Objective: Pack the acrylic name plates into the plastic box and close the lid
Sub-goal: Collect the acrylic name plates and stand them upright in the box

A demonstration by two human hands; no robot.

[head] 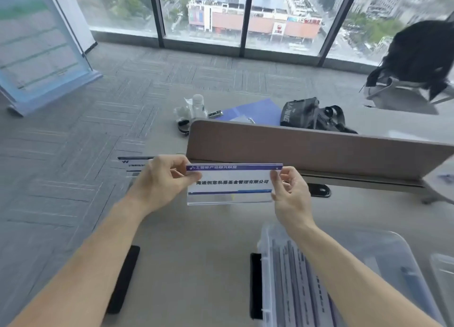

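Left forearm (93,258) low over worktop (196,253). Spare name plate (134,165) flat at worktop's left edge, partly behind left hand (159,179). Left hand pinches left end of held name plate (231,186); plate upright in air, print facing camera. Right hand (290,194) pinches right end. Plastic box (383,240) lower right, open, packed plates (302,277) on edge inside.

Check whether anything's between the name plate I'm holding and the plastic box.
Nothing visible does. The name plate, pinched by the left hand and right hand, hangs over bare desk; the plastic box looks open, with only the right forearm crossing above it.
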